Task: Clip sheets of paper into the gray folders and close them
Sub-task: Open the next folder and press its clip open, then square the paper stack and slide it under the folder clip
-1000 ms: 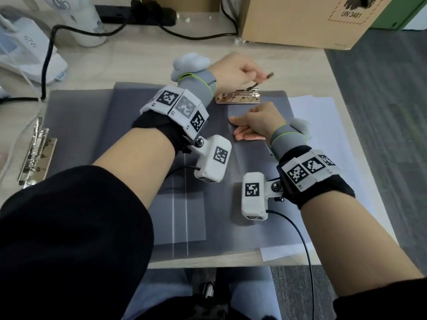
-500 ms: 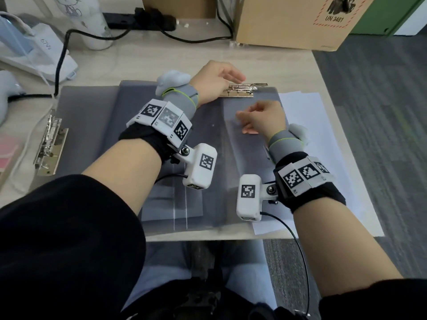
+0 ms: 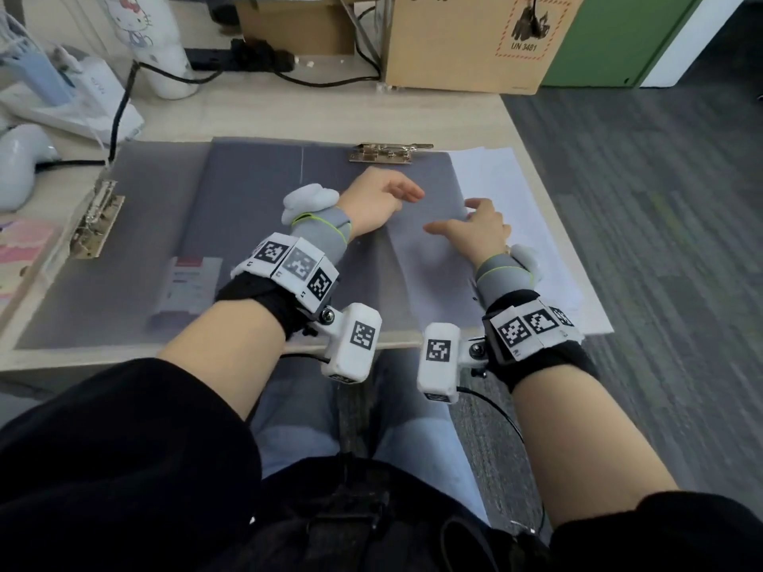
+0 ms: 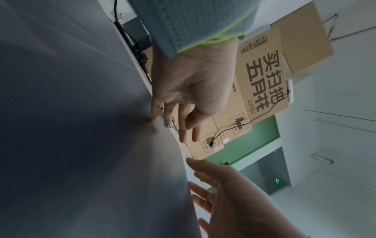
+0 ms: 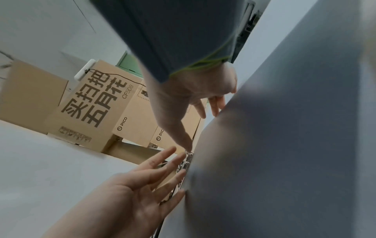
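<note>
On top of the gray folder (image 3: 313, 225), just below its metal clip (image 3: 390, 152), the left hand (image 3: 373, 200) lies with fingers straight and loosely spread, gripping nothing; the left wrist view shows its fingertips (image 4: 187, 136) near the clip. Beside it, toward the folder's right edge, the right hand (image 3: 475, 227) is likewise unclenched, fingers extended, touching a translucent gray cover sheet (image 3: 433, 274) where that sheet meets the white sheets of paper (image 3: 516, 187). Whether it presses or merely rests cannot be told. The paper projects from beneath the folder's right side and overhangs the surface (image 3: 289, 113) edge. The clip's lever lies flat along the folder's far edge. Left of the folder a second gray folder (image 3: 136, 241) lies open, its own clip (image 3: 95, 220) at its left edge. Beyond the folder's far edge stand a cardboard box (image 3: 475, 39), a white bottle (image 3: 152, 43) and a black power strip (image 3: 243, 59).
</note>
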